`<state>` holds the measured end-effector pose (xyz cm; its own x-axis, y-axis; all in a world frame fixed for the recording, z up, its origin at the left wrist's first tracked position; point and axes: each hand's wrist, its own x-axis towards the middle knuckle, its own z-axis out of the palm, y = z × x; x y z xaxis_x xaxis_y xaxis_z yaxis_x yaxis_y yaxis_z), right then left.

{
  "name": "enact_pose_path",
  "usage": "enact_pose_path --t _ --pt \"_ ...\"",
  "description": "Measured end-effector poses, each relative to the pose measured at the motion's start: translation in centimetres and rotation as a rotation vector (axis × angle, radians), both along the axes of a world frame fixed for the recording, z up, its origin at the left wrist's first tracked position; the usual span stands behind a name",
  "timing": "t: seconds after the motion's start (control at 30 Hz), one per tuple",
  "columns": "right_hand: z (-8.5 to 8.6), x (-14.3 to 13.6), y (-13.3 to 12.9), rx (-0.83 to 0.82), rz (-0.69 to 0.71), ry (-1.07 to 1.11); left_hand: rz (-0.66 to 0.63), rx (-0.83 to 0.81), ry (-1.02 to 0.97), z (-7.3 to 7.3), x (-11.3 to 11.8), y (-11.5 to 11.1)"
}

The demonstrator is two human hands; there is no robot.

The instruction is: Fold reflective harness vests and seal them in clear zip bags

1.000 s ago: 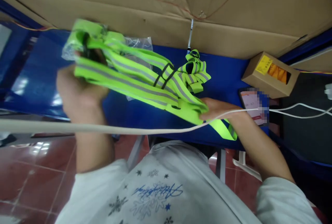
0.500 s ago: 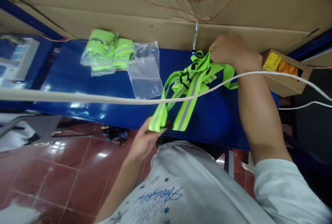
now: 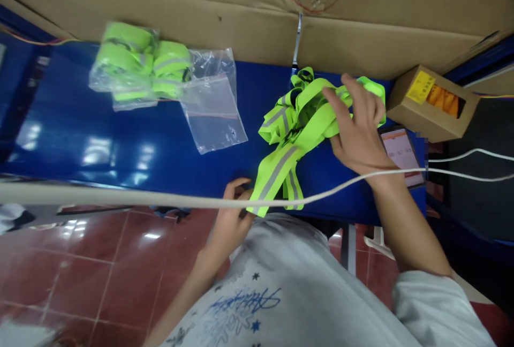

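Observation:
A neon-green reflective strap point(image 3: 276, 171) with a grey stripe runs from the blue tabletop down to my left hand point(image 3: 234, 213). The fingers of that hand are curled around the strap's near end, partly behind it. My right hand point(image 3: 361, 138) reaches over the strap pile point(image 3: 307, 103) with its fingers spread apart, touching the loops on the right side. Black fittings show among the tangled loops. A white cable point(image 3: 333, 193) crosses in front of the strap and my right wrist.
Bagged rolled green straps point(image 3: 126, 60) lie at the back left beside an empty clear zip bag point(image 3: 214, 114). A pen-like tool point(image 3: 297, 44) stands behind the pile. At right are a phone point(image 3: 401, 149) and a cardboard box point(image 3: 413, 111) holding orange items. A cardboard wall point(image 3: 160, 4) backs the table.
My right hand has come back from the far edge toward me, its fingers spreading over the strap loops. The pile has shifted, and the phone has come into sight. My left hand keeps the near end.

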<state>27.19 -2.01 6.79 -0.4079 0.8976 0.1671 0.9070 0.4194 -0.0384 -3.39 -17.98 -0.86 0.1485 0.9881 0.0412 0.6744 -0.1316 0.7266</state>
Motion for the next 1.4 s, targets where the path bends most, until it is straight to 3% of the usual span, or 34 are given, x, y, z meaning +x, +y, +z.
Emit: enact_pose_path --t 0.2,0.33,0.47,0.57,0.67,0.83,1.03,1.4 --pt "-3.6 1.3 -5.4 -0.024 -0.047 0.125 -0.01 -0.052 0.009 0.2 0.2 -0.2" --pt "-5.0 0.2 -9.6 -0.088 0.012 0.311 0.027 0.187 0.026 0.3 0.4 -0.4" --pt "-5.6 -1.7 -14.7 -0.19 -0.006 0.537 -0.169 0.287 0.024 0.3 0.3 0.1" --pt "-5.9 -2.8 -16.9 -0.289 0.14 0.661 -0.316 0.22 -0.005 0.4 0.2 0.9" --pt "-6.6 -3.8 -17.2 -0.327 0.241 0.644 -0.391 0.145 -0.006 0.8 0.3 1.5" --pt "-7.3 -4.6 -16.1 -0.313 0.252 0.672 -0.419 0.109 0.018 1.3 0.6 1.8" --pt "-6.8 -4.8 -15.6 -0.243 0.217 0.712 -0.305 0.103 0.027 0.9 0.6 1.1" --pt "-6.7 -4.3 -15.5 -0.324 0.156 0.744 -0.285 -0.033 -0.037 1.7 2.0 1.3"
